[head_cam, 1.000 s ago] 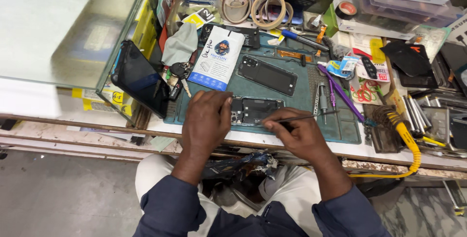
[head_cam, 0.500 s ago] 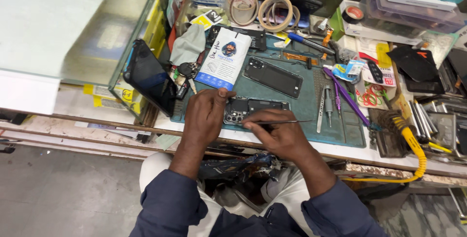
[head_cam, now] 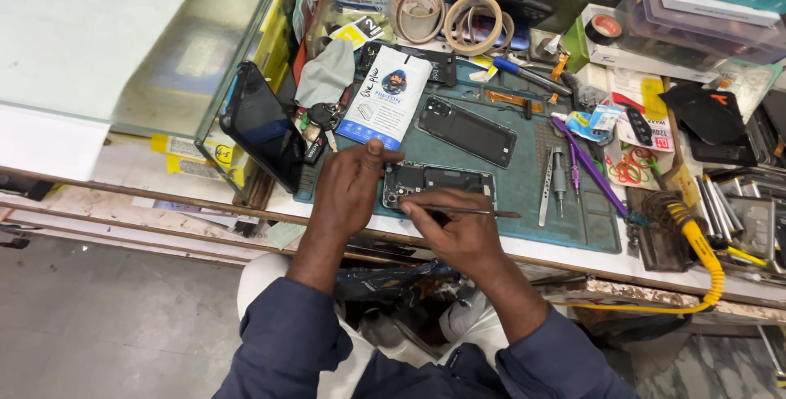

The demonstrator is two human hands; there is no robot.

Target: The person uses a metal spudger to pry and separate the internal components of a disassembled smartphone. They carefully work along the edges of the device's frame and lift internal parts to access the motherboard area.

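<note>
The opened phone [head_cam: 442, 182] is steadied by the left hand [head_cam: 350, 190], fingers curled on its edge. A thin metal tool [head_cam: 471, 212] is pinched in the right hand [head_cam: 454, 227], at 3 o'clock of the left.

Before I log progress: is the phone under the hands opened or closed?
Opened: the phone shows bare internals, and its back cover lies apart on the mat.

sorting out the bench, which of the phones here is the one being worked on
The opened phone under the left hand, nearest the table edge; the other dark phone back lies untouched farther away.

Mat [head_cam: 524, 194]: matt teal rubber, scuffed.
Tweezers [head_cam: 471, 211]: thin bare metal.
Black phone [head_cam: 262, 125]: glossy glass.
Packet [head_cam: 385, 98]: smooth printed paper.
Bench edge [head_cam: 573, 261]: worn wood.
</note>
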